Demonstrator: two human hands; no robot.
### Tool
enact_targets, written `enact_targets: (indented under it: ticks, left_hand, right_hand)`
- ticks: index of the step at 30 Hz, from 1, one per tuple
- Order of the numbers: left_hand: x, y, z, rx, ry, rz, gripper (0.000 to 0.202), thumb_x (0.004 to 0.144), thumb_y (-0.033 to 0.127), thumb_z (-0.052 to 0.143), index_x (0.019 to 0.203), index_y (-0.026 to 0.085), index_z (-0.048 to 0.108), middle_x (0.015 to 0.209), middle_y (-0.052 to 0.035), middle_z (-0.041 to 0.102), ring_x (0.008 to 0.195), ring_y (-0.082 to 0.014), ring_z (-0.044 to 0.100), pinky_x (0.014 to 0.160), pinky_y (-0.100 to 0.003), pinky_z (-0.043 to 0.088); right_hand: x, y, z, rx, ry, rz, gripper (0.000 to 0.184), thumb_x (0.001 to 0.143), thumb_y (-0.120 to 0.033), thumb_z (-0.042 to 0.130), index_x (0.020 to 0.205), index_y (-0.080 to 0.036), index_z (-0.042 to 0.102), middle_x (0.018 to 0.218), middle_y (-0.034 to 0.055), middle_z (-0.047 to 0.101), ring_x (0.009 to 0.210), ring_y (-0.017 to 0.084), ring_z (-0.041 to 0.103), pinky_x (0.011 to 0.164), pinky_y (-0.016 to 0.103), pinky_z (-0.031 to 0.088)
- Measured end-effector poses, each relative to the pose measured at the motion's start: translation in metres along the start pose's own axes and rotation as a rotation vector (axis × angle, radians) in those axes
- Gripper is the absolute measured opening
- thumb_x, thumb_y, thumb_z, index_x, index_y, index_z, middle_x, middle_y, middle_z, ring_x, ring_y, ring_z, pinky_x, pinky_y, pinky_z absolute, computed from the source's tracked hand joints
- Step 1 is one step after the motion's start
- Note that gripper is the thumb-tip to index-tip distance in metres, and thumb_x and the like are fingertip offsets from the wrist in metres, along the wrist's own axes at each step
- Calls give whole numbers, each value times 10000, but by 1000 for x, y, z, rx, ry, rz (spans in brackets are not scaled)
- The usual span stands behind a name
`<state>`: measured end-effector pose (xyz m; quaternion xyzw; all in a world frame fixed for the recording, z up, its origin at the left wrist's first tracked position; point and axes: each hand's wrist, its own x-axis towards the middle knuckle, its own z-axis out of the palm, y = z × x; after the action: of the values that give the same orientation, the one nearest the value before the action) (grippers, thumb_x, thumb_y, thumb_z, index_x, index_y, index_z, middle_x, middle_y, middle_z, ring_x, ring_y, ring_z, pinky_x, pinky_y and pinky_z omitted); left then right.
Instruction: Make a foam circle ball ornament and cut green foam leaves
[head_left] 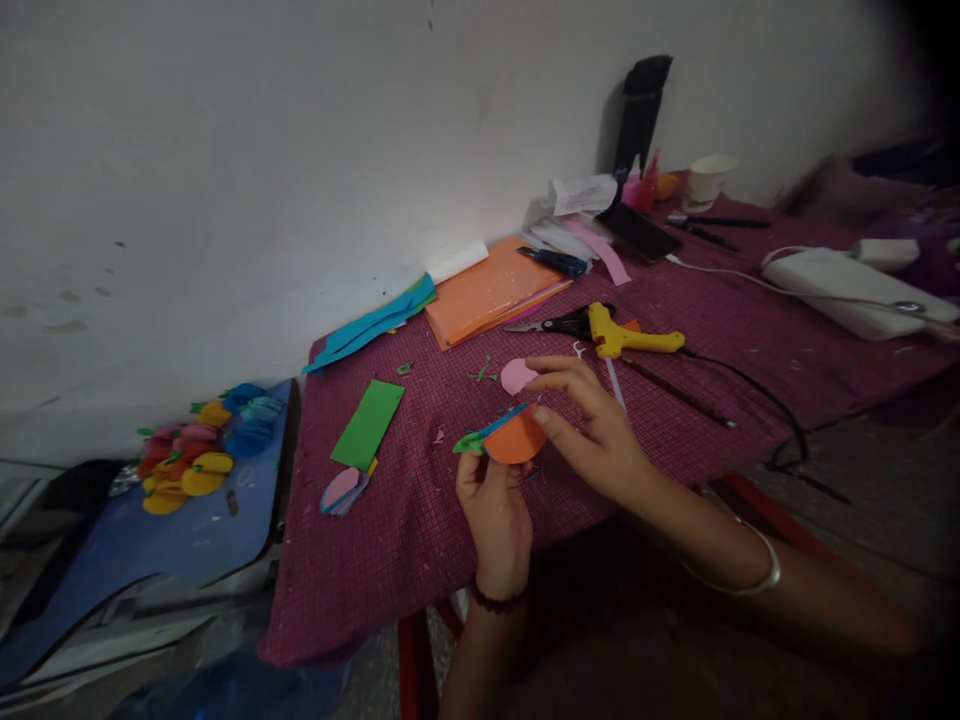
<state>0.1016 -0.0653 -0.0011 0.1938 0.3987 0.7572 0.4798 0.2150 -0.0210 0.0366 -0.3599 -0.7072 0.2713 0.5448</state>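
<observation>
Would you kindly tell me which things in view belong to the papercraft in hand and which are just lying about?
Likely part of the job: papercraft in the left hand; pink circle; green card; scissors; glue gun.

Probably just lying about: phone; cup; white box.

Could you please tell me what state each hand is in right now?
Left hand: closed, holding the orange-and-blue paper piece.
Right hand: open, thumb at the piece's edge; whether it touches cannot be told.
</observation>
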Motion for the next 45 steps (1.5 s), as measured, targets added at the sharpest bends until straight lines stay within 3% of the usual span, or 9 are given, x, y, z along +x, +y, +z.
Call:
enact_targets:
  ticks: [5, 8, 12, 17, 25, 31, 35, 40, 45]
  left_hand:
    - [0, 4, -2, 15, 26, -72, 210, 675, 220, 771, 824, 205, 625, 811, 18, 668, 694, -100, 637, 611, -202, 481]
    - [0, 5, -2, -8, 25, -106, 233, 649, 234, 791, 815, 205, 631, 807, 18, 683, 688, -100, 644, 611, -200, 480]
    - [0, 4, -1, -89, 3, -122, 214, 635, 202, 799, 799, 204, 661, 802, 20, 700, 682, -90, 649, 629, -194, 486]
    - [-1, 2, 0, -79, -12, -125, 166, 649, 177, 788, 775, 189, 681, 762, 19, 687, 651, -81, 629, 619, -196, 487]
    - [-3, 0, 0, 37, -25, -95, 127, 675, 223, 777, 772, 174, 711, 755, -1, 691, 632, -83, 624, 620, -207, 510]
    - [-8, -3, -2, 15, -28, -39, 131, 699, 278, 752, 773, 192, 688, 817, -15, 704, 747, -133, 675, 731, -288, 557]
    - [-4, 1, -11, 35, 29, -31, 163, 682, 229, 771, 770, 182, 641, 805, 7, 693, 739, -109, 671, 711, -246, 542]
    - [7, 18, -33, 70, 170, -10, 213, 639, 196, 785, 733, 163, 597, 771, 25, 680, 675, -82, 652, 656, -205, 518]
    - [13, 23, -49, 53, 201, -107, 217, 635, 186, 774, 735, 172, 582, 710, 51, 658, 594, -56, 611, 575, -168, 457]
  right_hand:
    - [-1, 10, -5, 222, -100, 174, 182, 928, -308, 506, 1046, -247, 631, 1246, 65, 595, 1218, 212, 525, 1023, 407, 418]
    - [-4, 14, -5, 329, -90, 334, 187, 902, -368, 543, 987, -221, 619, 1018, 50, 649, 980, 185, 608, 873, 349, 494]
    - [-8, 12, -1, 518, -250, 512, 245, 822, -437, 628, 871, -204, 570, 755, -12, 570, 659, 123, 545, 596, 248, 468]
    - [-13, 12, 7, 561, -306, 538, 268, 759, -400, 694, 864, -200, 548, 816, -6, 598, 737, 134, 576, 666, 256, 485]
    - [-22, 18, 8, 139, -260, 353, 195, 918, -393, 503, 916, -199, 513, 824, 18, 592, 755, 159, 561, 679, 283, 454]
    - [-24, 17, 14, 83, -229, 340, 189, 928, -393, 480, 917, -205, 495, 820, 21, 596, 743, 165, 565, 662, 285, 445]
    - [-23, 16, 13, 124, -317, 351, 178, 916, -374, 495, 981, -209, 514, 846, 14, 617, 725, 155, 574, 639, 277, 448]
    - [1, 34, -18, 2, -306, 298, 152, 879, -312, 522, 960, -200, 587, 830, 16, 638, 737, 167, 589, 667, 298, 470]
    - [38, 83, -72, -557, -234, 194, 199, 847, -258, 508, 971, -179, 642, 958, 85, 662, 878, 232, 618, 788, 367, 486]
